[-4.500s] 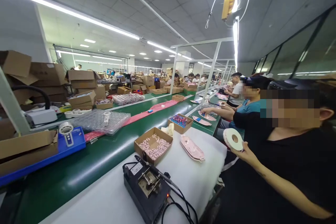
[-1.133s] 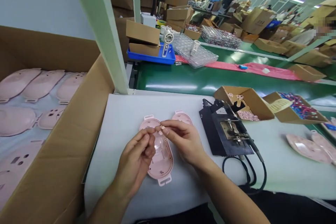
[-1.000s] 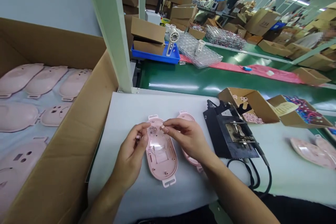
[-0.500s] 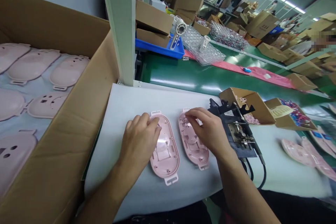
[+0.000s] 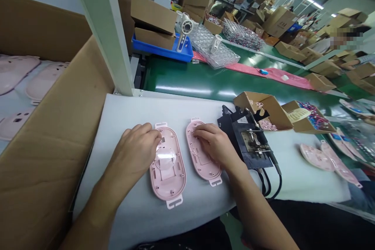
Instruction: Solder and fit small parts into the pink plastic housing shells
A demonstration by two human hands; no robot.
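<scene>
We see two pink shells lying side by side, apart, on a white work surface, each with its hollow side up and a slotted tab at the near end. The left hand (image 5: 136, 146) is palm down at the upper end of the left shell (image 5: 168, 181), its fingers bunched together over the rim, above a glossy round section (image 5: 165, 159). The right hand (image 5: 215, 144) reaches into the upper part of the right shell (image 5: 205, 170), fingertips curled down inside it. Both hands hide their own fingertips from us, so we cannot tell whether either pinches a small part. Just right of that hand we find a black device (image 5: 246, 136) with cables, and behind it an open carton (image 5: 281, 113) of small pink pieces (image 5: 267, 125). To our left stands a large cardboard box (image 5: 58, 121) holding more pink shells (image 5: 14, 72), and beyond the work surface (image 5: 131, 211) runs a green belt (image 5: 190, 82).
</scene>
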